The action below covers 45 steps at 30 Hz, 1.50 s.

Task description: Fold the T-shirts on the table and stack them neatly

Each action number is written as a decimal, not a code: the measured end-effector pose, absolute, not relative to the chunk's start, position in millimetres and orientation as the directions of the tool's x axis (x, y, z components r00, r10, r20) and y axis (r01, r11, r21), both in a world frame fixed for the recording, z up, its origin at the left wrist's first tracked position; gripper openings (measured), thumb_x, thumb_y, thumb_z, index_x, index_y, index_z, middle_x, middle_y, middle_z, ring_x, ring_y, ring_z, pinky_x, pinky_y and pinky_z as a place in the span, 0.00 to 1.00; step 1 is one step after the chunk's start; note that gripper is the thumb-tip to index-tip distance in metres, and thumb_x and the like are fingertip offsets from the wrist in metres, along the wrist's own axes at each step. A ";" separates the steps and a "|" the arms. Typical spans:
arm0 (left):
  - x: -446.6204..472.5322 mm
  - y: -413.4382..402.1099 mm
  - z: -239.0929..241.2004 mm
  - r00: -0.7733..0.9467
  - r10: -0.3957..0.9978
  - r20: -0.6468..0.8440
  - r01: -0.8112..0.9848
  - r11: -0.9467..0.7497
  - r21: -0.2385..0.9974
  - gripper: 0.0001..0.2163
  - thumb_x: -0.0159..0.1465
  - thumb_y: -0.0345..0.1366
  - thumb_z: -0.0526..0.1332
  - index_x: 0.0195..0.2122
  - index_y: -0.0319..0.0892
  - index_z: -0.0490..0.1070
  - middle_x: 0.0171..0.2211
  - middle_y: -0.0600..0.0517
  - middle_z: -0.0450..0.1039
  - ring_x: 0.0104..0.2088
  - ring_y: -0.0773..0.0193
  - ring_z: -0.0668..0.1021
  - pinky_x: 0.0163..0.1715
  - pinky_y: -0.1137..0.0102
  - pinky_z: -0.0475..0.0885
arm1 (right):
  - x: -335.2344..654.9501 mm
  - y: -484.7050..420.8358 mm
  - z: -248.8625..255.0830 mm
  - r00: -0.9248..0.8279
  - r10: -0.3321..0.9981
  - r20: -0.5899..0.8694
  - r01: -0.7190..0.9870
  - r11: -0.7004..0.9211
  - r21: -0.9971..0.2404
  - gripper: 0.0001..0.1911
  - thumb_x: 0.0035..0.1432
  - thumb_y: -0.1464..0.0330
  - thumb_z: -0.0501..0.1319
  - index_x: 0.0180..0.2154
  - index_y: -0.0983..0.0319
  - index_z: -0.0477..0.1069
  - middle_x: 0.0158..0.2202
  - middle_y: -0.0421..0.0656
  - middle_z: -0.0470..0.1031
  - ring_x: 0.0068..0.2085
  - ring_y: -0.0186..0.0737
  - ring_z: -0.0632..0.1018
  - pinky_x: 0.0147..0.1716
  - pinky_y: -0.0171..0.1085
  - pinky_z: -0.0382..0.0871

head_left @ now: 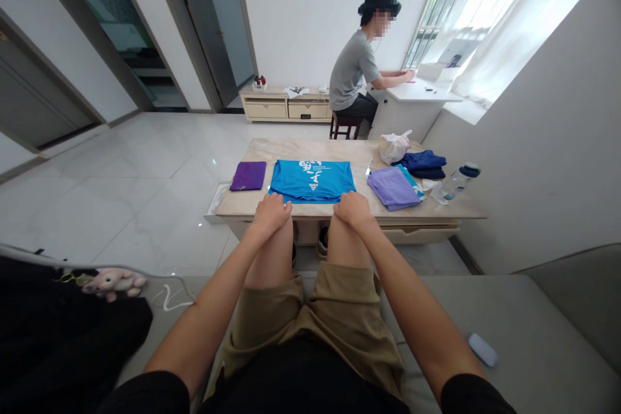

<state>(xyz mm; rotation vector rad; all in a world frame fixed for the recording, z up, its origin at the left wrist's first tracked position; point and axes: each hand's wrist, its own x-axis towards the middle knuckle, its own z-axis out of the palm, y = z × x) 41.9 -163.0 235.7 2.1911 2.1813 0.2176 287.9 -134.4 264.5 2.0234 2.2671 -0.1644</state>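
Note:
My left hand (272, 212) rests on my left knee, its fingers draped over the kneecap, holding nothing. On the other knee lies my right hand (353, 208) in the same way, also without anything in it. Just beyond both hands, a blue T-shirt (291, 180) with white lettering is folded into a wide rectangle on the table (310, 210). To its left sits a folded purple cloth (248, 176). Right of the shirt is a folded lavender cloth (394, 189), partly over another blue printed cloth (411, 182).
Dark blue clothing (422, 162), a white plastic bag (394, 145) and a clear water bottle (455, 184) stand at the table's right. Another person (356, 71) sits at a white desk (417, 97). On the sofa are a pink plush toy (115, 283) and a pale oblong object (482, 349).

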 end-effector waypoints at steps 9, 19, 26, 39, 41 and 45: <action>11.3 -146.8 201.9 -0.034 0.999 -0.010 0.965 0.035 0.260 0.21 0.78 0.42 0.51 0.41 0.41 0.83 0.49 0.38 0.85 0.53 0.46 0.84 0.52 0.61 0.74 | 276.4 -127.7 240.5 -0.130 0.989 -0.073 0.989 0.135 0.067 0.23 0.75 0.68 0.54 0.48 0.70 0.88 0.49 0.63 0.87 0.52 0.58 0.87 0.48 0.41 0.77; -5.9 -132.2 167.6 -0.050 0.998 -0.046 0.942 0.063 0.329 0.22 0.79 0.43 0.50 0.41 0.43 0.84 0.48 0.39 0.86 0.53 0.47 0.84 0.51 0.63 0.73 | 259.9 -116.8 230.3 -0.023 1.000 0.003 0.998 0.022 0.057 0.26 0.78 0.65 0.52 0.45 0.70 0.88 0.47 0.63 0.87 0.49 0.57 0.87 0.45 0.42 0.76; -12.0 -134.1 161.4 -0.068 0.997 -0.038 0.933 0.077 0.350 0.25 0.80 0.48 0.48 0.39 0.43 0.82 0.47 0.39 0.86 0.51 0.47 0.84 0.51 0.62 0.74 | 284.2 -126.4 228.0 0.033 0.998 0.044 0.991 -0.026 -0.131 0.27 0.79 0.62 0.52 0.45 0.64 0.89 0.45 0.58 0.88 0.48 0.54 0.86 0.47 0.40 0.71; -5.4 -143.5 178.0 -0.096 0.995 -0.004 0.932 0.091 0.350 0.22 0.78 0.43 0.50 0.41 0.43 0.84 0.49 0.38 0.86 0.51 0.47 0.85 0.48 0.63 0.73 | 298.2 -128.8 224.6 0.108 0.990 0.089 0.967 -0.084 -0.241 0.25 0.78 0.63 0.53 0.43 0.62 0.89 0.45 0.55 0.89 0.46 0.53 0.86 0.43 0.39 0.68; -3.0 -150.4 190.4 -0.104 0.994 0.016 0.940 0.093 0.329 0.22 0.78 0.44 0.50 0.38 0.44 0.83 0.47 0.39 0.86 0.50 0.46 0.85 0.47 0.62 0.73 | 299.1 -129.8 225.1 0.112 0.989 0.094 0.968 -0.087 -0.234 0.26 0.78 0.63 0.52 0.44 0.62 0.89 0.46 0.56 0.89 0.47 0.53 0.86 0.43 0.39 0.69; -4.7 -164.0 210.9 -0.090 0.991 0.096 0.958 0.060 0.282 0.19 0.77 0.44 0.51 0.40 0.44 0.81 0.46 0.39 0.85 0.51 0.45 0.83 0.50 0.60 0.74 | 303.7 -131.9 224.3 0.116 0.990 0.086 0.975 -0.097 -0.200 0.27 0.78 0.63 0.51 0.45 0.64 0.89 0.47 0.58 0.88 0.47 0.53 0.87 0.45 0.39 0.72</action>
